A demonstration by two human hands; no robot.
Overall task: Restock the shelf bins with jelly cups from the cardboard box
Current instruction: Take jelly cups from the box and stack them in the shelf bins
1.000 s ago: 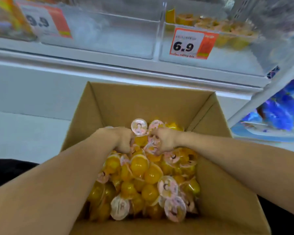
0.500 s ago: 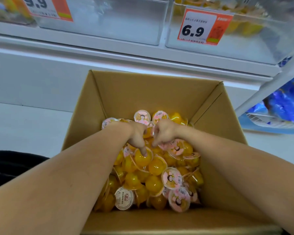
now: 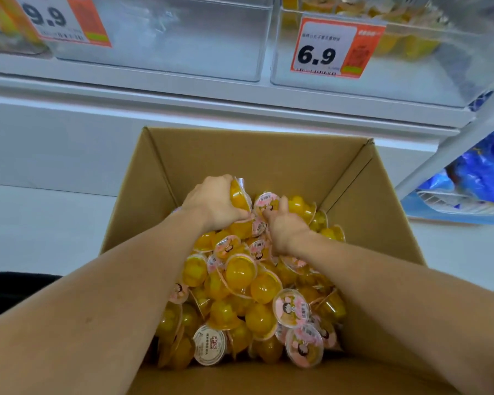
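Observation:
An open cardboard box (image 3: 257, 155) sits below me, holding a heap of yellow jelly cups (image 3: 248, 283) with pink or white foil lids. Both my hands are inside it at the far end of the heap. My left hand (image 3: 214, 203) is closed around yellow jelly cups, one showing at its fingertips. My right hand (image 3: 285, 223) grips more cups right beside it, a pink-lidded one against its fingers. Above, the clear shelf bin (image 3: 411, 69) with the 6.9 tag holds some yellow cups at its back.
A second clear bin (image 3: 183, 38) stands left of the 6.9 bin, with a 9.9 price tag (image 3: 60, 18). White shelf edge (image 3: 211, 98) runs under the bins. Blue packets (image 3: 479, 178) lie on a lower shelf at the right. Pale floor surrounds the box.
Both hands have closed on cups and lifted slightly up out of the heap toward the far box wall. The view has tilted down a little, the bins sitting higher in frame.

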